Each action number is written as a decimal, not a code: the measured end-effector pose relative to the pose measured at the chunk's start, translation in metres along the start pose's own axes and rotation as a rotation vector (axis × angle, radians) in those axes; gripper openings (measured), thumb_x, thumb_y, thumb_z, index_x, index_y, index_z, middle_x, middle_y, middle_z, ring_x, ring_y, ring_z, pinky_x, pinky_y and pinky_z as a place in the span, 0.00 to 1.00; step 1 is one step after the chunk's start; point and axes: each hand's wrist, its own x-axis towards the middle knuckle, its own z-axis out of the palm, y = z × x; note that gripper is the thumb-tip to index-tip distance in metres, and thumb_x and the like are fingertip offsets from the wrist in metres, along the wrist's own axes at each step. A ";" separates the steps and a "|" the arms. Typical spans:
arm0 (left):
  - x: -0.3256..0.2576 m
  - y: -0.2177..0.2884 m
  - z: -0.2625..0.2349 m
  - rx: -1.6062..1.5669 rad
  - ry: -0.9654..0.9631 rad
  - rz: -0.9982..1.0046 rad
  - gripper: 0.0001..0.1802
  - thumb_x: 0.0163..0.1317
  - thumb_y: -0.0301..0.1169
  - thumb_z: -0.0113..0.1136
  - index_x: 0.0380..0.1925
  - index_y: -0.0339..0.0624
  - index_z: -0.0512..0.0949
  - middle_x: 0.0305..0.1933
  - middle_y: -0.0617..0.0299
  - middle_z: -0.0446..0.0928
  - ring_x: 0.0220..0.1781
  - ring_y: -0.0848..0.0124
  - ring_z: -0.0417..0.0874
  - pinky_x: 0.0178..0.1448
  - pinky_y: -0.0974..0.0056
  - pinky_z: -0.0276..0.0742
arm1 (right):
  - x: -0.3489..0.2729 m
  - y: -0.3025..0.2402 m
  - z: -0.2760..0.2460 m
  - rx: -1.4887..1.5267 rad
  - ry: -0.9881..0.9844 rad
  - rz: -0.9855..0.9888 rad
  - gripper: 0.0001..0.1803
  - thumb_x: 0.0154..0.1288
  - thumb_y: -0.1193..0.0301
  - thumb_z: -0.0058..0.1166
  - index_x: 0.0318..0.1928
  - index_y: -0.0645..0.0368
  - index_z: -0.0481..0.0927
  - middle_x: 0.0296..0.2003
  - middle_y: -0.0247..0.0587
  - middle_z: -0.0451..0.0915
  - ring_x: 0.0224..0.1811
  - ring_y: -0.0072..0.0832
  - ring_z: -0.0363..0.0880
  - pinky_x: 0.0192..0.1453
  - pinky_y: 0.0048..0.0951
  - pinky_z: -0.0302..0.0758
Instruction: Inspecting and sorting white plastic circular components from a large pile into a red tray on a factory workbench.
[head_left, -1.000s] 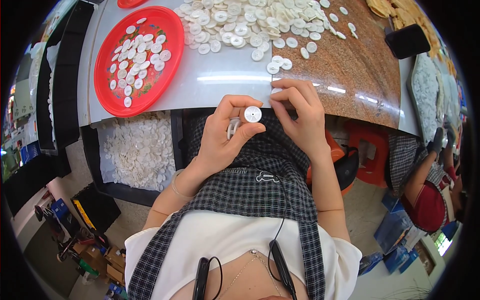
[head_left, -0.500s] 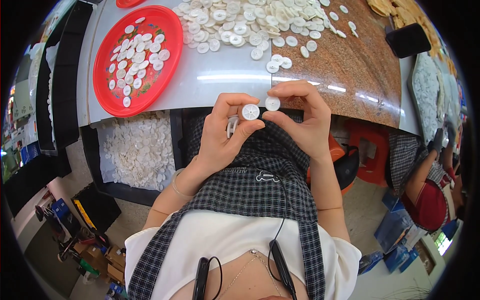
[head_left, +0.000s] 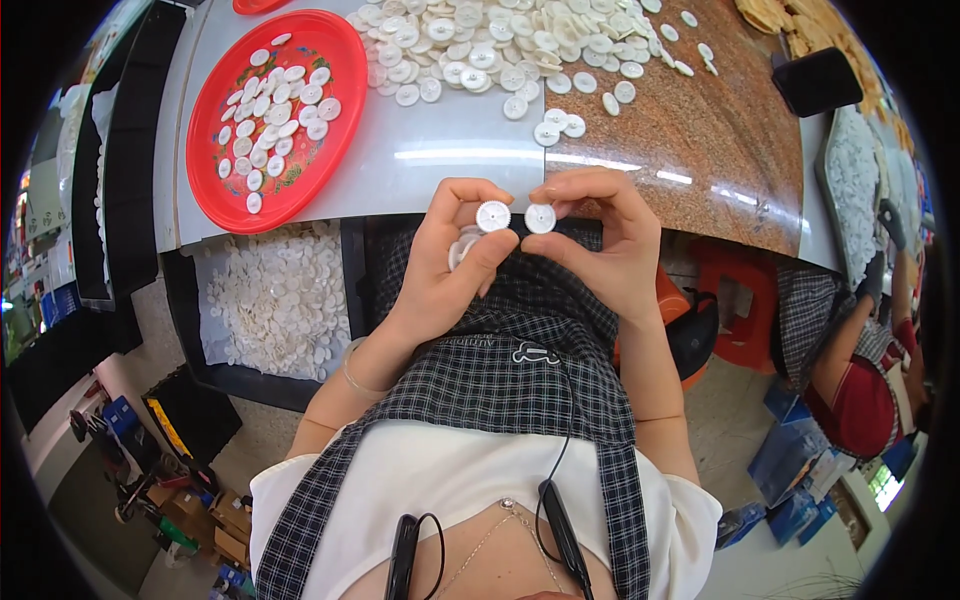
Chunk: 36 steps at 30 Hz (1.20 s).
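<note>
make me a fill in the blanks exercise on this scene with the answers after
The large round tray is coloured ____.
The left hand pinches its front disc between the fingers and ____.
In the picture, the tray lies to the ____ of the disc pile.
The right hand holds up a disc coloured ____.

Missing words: red; thumb; left; white

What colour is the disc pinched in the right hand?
White; the disc in the right hand shows best in the head view.

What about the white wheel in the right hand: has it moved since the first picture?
Yes, a little: the white wheel in the right hand came toward the apron, judged against the table.
</note>
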 end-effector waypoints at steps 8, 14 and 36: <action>0.005 -0.004 0.000 -0.554 -0.277 -0.296 0.26 0.74 0.47 0.46 0.55 0.34 0.70 0.27 0.69 0.68 0.19 0.84 0.64 0.20 0.79 0.58 | 0.004 -0.002 0.006 -0.028 0.004 -0.129 0.29 0.43 0.73 0.76 0.50 0.58 0.80 0.43 0.32 0.79 0.39 0.20 0.77 0.44 0.21 0.76; 0.005 -0.009 -0.005 -0.593 -0.352 -0.282 0.29 0.73 0.50 0.46 0.55 0.32 0.71 0.26 0.68 0.66 0.20 0.82 0.64 0.19 0.78 0.57 | 0.013 0.000 -0.003 -0.036 -0.017 -0.173 0.27 0.50 0.74 0.72 0.51 0.60 0.76 0.42 0.35 0.80 0.41 0.22 0.77 0.46 0.24 0.73; 0.008 -0.009 -0.001 -0.508 -0.181 -0.262 0.19 0.72 0.45 0.49 0.29 0.43 0.65 0.30 0.64 0.64 0.22 0.81 0.62 0.14 0.80 0.54 | 0.026 0.011 -0.009 -0.611 0.296 -0.028 0.15 0.54 0.75 0.67 0.43 0.60 0.80 0.34 0.34 0.81 0.36 0.25 0.78 0.43 0.26 0.74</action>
